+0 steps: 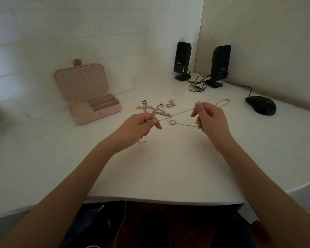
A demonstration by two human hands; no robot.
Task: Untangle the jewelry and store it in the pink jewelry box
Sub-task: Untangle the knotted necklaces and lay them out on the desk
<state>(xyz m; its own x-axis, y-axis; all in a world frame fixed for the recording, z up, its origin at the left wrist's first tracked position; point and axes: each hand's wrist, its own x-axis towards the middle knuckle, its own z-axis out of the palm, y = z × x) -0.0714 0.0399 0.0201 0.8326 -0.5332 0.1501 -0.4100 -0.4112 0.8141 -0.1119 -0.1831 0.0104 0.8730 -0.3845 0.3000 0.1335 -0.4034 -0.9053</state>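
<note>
— Head view first: what are the hands doing over the white bench point(168, 167)?

— Both are raised just above it. The left hand point(141, 126) pinches a thin silver chain point(183, 111) between thumb and forefinger, other fingers curled under. The right hand point(209, 119) pinches the same tangle of chain at about three o'clock from the left one.

— And where does the chain run?

— It stretches between the two hands, crossing itself, with a small ring pendant point(172, 122) hanging at the crossing, between the hands. One end trails past the right hand toward one o'clock, its clasp point(226, 100) lying on the bench. A little triangular piece point(142, 141) shows just below the left hand.

— The rest of the jewelry?

— A loose pile point(156, 107) of rings, gold bits and a beaded bracelet lies at twelve o'clock from the left hand, just beyond it.

— The box?

— The pink jewelry box point(95, 108) stands open at ten o'clock from the left hand, well apart, lid propped back on the wall; its compartments look empty.

— Anything else?

— Two black speakers point(200, 63) at the back, a mouse point(260, 105) at three o'clock.
</note>
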